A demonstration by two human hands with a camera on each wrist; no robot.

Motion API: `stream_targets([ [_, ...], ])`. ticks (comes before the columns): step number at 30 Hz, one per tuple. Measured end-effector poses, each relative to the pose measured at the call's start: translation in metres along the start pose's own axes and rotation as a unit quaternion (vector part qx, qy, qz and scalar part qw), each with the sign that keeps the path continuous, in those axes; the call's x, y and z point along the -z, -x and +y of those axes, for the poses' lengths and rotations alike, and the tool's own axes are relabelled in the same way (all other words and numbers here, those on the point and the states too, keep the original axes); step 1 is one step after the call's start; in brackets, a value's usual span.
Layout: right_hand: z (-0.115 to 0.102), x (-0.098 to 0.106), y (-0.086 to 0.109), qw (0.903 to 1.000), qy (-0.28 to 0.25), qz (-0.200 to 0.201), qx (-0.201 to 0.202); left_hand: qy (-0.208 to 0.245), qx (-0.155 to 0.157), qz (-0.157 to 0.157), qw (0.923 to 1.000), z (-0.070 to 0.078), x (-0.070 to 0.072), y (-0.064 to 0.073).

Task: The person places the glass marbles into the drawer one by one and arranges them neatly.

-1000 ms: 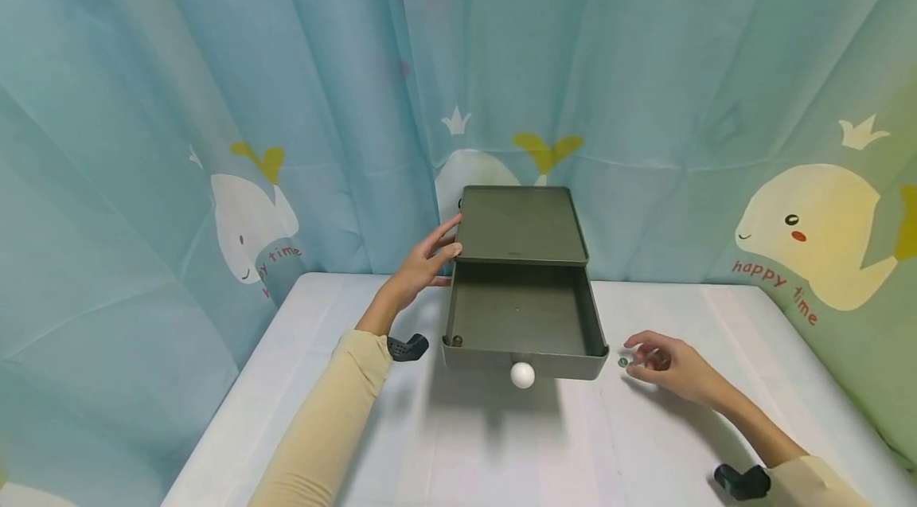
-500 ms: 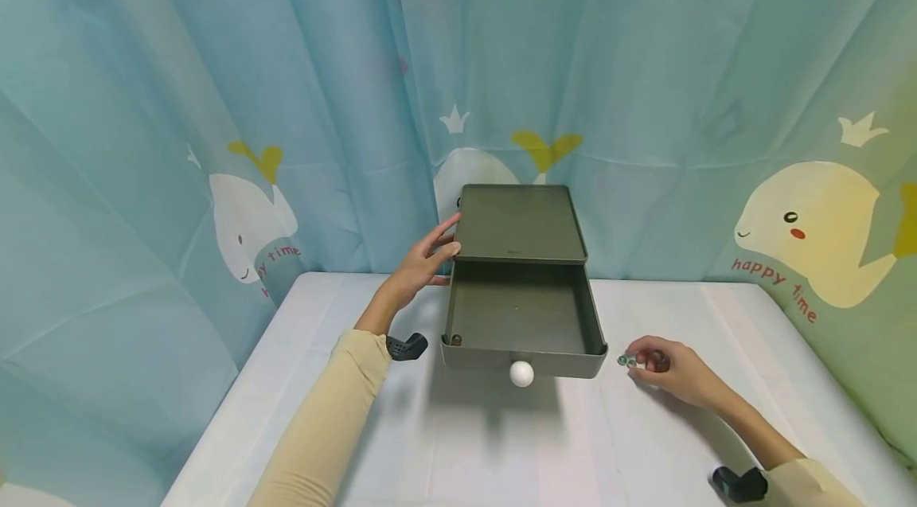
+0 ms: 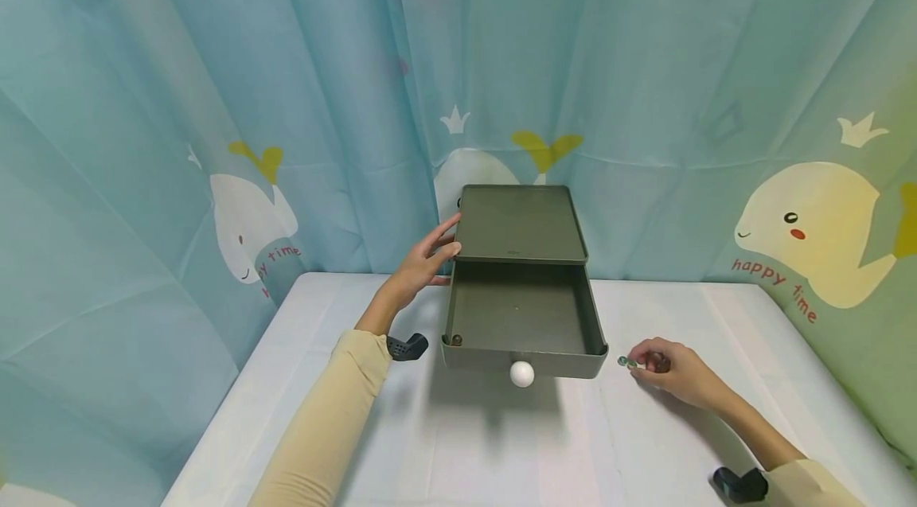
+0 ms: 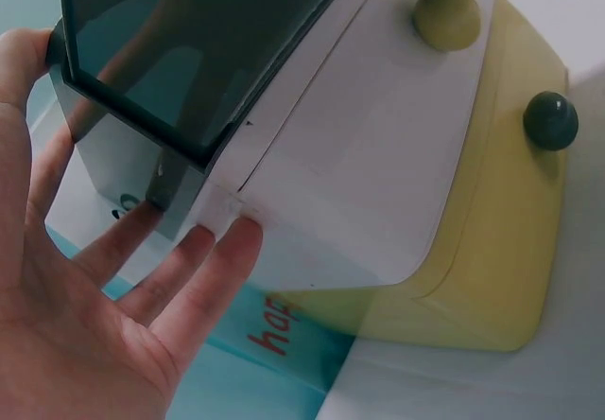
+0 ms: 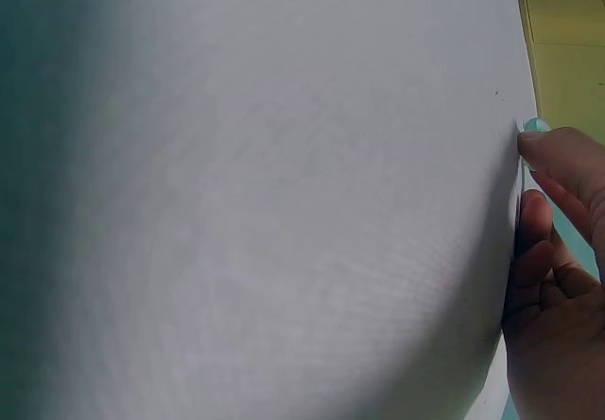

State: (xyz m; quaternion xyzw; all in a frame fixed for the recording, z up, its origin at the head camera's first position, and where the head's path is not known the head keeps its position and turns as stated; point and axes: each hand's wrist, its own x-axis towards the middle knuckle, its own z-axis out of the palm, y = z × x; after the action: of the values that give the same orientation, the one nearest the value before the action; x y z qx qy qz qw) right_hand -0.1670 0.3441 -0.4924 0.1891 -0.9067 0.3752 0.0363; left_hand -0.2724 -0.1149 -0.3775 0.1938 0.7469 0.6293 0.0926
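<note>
A dark green drawer point(image 3: 520, 308) is pulled out of the drawer box point(image 3: 521, 224), with a white knob point(image 3: 522, 374) on its front. In the drawer's front left corner lies a small brown marble point(image 3: 456, 340). My left hand point(image 3: 414, 272) rests on the box's left side, its fingers spread and fairly straight; the left wrist view shows fingertips point(image 4: 248, 231) touching the side. On the table to the right, my right hand point(image 3: 677, 370) pinches a small clear-green marble point(image 5: 535, 125) between thumb and finger. A second green marble point(image 3: 622, 361) sits right beside it.
In the left wrist view, a whitish drawer with a yellow knob point(image 4: 446, 19) and a yellow drawer with a green knob point(image 4: 550, 121) belong to the same stack. A white cloth point(image 3: 501, 459) covers the table. A blue-green curtain point(image 3: 358, 93) hangs behind.
My right hand's thumb and fingers have closed together at the green marbles, and a second marble has come into sight beside the first. My left hand and the drawer have stayed put.
</note>
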Motion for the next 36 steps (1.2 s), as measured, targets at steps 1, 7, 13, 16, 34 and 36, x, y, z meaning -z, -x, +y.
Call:
stream_targets([
  [1, -0.0001, 0.0001, 0.0001, 1.0000, 0.000, 0.000, -0.001, 0.000, 0.000, 0.000, 1.0000, 0.0001, 0.0000, 0.0000],
  [7, -0.0006, 0.0009, -0.0002, 1.0000, 0.001, -0.003, -0.009, 0.000, -0.001, 0.000, 1.0000, 0.0004, 0.0007, 0.0004],
  [13, -0.0012, 0.0014, -0.0002, 0.9998, -0.002, -0.006, -0.017, -0.003, -0.002, 0.002, 1.0000, 0.0016, 0.0004, 0.0010],
  [16, -0.0010, 0.0014, -0.0004, 0.9999, -0.001, -0.008, -0.015, -0.004, -0.004, 0.002, 1.0000, 0.0019, 0.0002, 0.0011],
  [34, -0.0016, 0.0038, -0.0022, 0.9998, 0.010, -0.018, 0.008, -0.008, -0.008, -0.005, 0.9999, -0.0003, 0.0005, 0.0011],
  [36, -0.0015, 0.0047, -0.0026, 0.9996, 0.009, -0.022, 0.013, -0.007, -0.007, -0.005, 0.9999, -0.0001, 0.0003, 0.0013],
])
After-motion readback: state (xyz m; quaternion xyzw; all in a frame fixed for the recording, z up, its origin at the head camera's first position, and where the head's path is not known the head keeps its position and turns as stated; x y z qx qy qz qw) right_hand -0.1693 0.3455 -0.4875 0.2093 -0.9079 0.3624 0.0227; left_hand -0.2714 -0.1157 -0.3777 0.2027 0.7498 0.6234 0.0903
